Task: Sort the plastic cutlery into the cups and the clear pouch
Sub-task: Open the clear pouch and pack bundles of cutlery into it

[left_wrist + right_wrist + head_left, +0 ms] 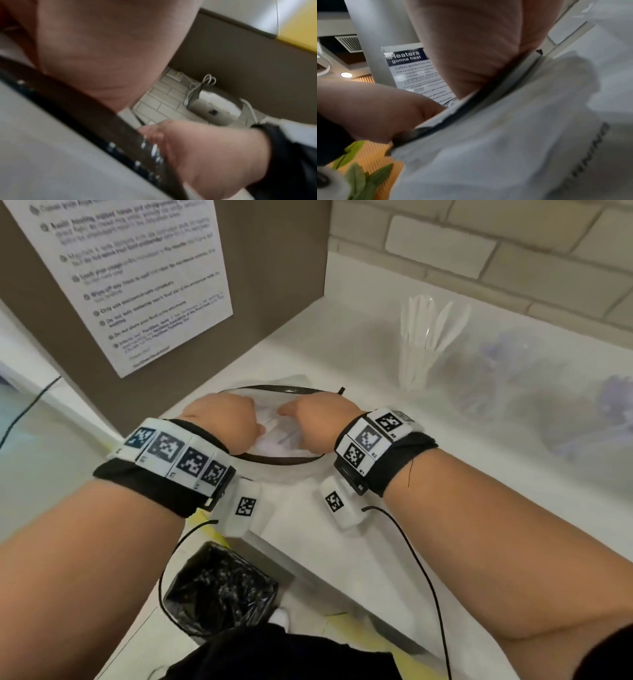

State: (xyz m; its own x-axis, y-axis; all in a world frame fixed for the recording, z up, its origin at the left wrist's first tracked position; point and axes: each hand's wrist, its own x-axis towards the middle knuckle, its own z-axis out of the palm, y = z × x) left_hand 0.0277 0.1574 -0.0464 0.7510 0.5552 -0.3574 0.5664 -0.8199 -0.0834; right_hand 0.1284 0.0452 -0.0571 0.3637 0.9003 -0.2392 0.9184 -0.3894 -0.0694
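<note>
The clear pouch (274, 462) with a black zipper rim lies open on the white counter (342, 344) in front of me. My left hand (222, 419) grips the left side of its rim with fingers curled over the edge. On the right side, my right hand (315, 416) grips the rim the same way. White plastic cutlery (277, 433) shows inside, between the hands. The wrist views show the black rim (85, 115) under my left palm, and my left hand (368, 108) pinching the rim (488, 97). A clear cup (424, 347) of white knives stands at the back right.
Blurred clear cups with purple cutlery (503, 361) (616, 405) stand further right on the counter. A brown panel with a paper notice (137, 278) rises just behind the pouch on the left. A bin with a black liner (222, 587) sits below the counter edge. A brick wall (513, 251) backs the counter.
</note>
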